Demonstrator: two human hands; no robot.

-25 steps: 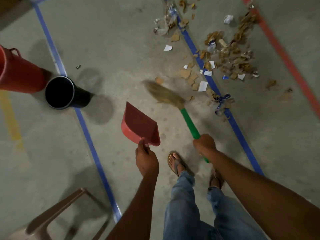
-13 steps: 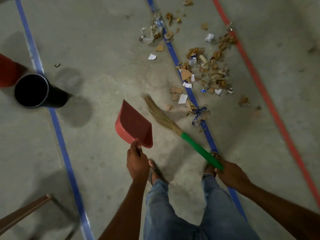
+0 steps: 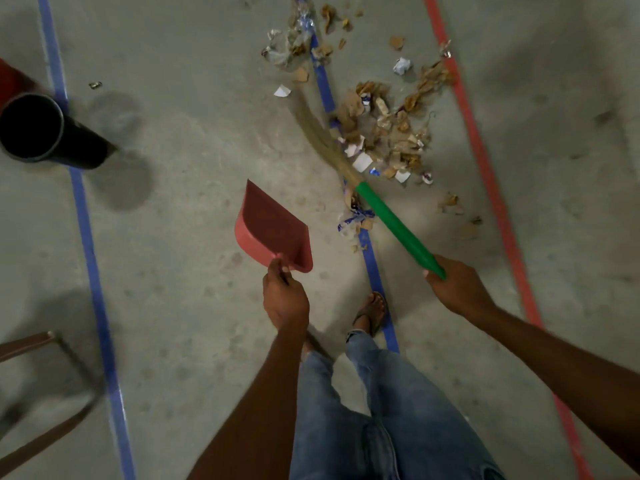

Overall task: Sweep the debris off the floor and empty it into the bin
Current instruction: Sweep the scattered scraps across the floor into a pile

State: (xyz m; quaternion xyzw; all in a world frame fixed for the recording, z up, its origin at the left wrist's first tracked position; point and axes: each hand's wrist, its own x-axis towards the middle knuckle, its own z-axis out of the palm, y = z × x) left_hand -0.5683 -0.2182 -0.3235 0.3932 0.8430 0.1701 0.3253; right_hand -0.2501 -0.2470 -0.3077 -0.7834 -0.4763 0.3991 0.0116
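The right hand (image 3: 457,289) grips the green broom (image 3: 398,223) beside the debris (image 3: 384,133), while the left hand (image 3: 285,299) holds the red dustpan (image 3: 273,230) raised, so a strong stroke may scatter light scraps far from the black bin (image 3: 38,129).

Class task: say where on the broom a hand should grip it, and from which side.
Grip the broom at the near end of its green handle, from the right, as the right hand does: the handle is a smooth tube and slopes back toward that side.
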